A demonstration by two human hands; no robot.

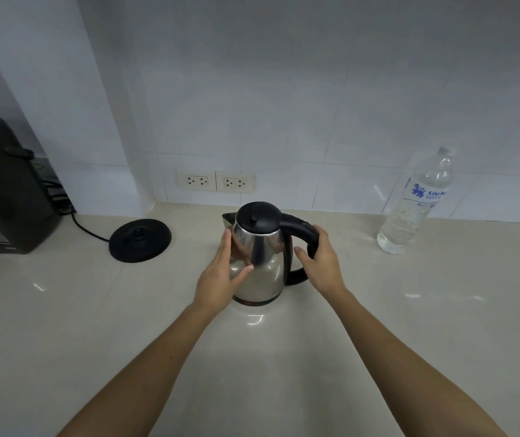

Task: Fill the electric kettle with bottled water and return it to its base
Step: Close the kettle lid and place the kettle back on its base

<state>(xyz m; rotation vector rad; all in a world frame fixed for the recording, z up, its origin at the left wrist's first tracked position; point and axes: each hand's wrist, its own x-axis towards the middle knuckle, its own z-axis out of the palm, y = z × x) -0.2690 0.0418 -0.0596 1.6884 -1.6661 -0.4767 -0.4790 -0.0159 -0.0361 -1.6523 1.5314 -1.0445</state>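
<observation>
A stainless steel electric kettle (263, 263) with a black lid, shut, and a black handle stands on the beige counter (378, 326) in the middle. My right hand (320, 263) is wrapped around the handle on the kettle's right. My left hand (224, 272) lies flat against the kettle's left side, fingers spread. The round black kettle base (140, 240) sits bare on the counter to the left, its cord running left. A clear capped water bottle (416, 206) with a blue label stands at the right, by the wall.
A black appliance (3, 190) fills the left edge of the counter. Two white double wall sockets (216, 182) sit low on the tiled wall behind the kettle.
</observation>
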